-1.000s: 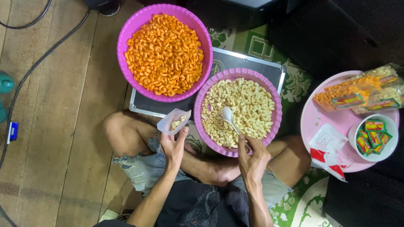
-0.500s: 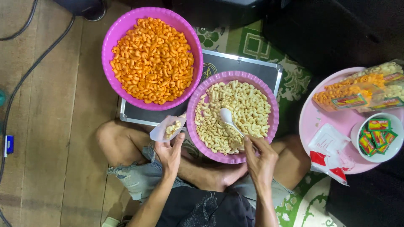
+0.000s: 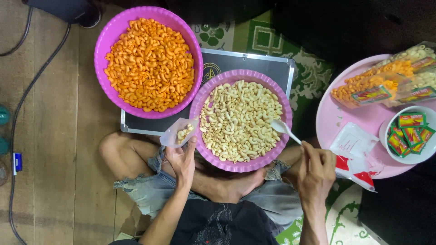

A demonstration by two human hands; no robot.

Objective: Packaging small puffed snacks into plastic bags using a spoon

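Spoon (image 3: 282, 129) bowl up-left, handle toward right hand (image 3: 316, 170)

The right hand (image 3: 316, 169) has drawn the white spoon (image 3: 282, 128) from the pale macaroni's middle to the bowl's right rim.

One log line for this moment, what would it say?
left hand: holds small bag | right hand: holds white spoon at pale macaroni bowl rim

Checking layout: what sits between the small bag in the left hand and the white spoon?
In the head view, the purple bowl of pale macaroni lies between the small bag and white spoon.
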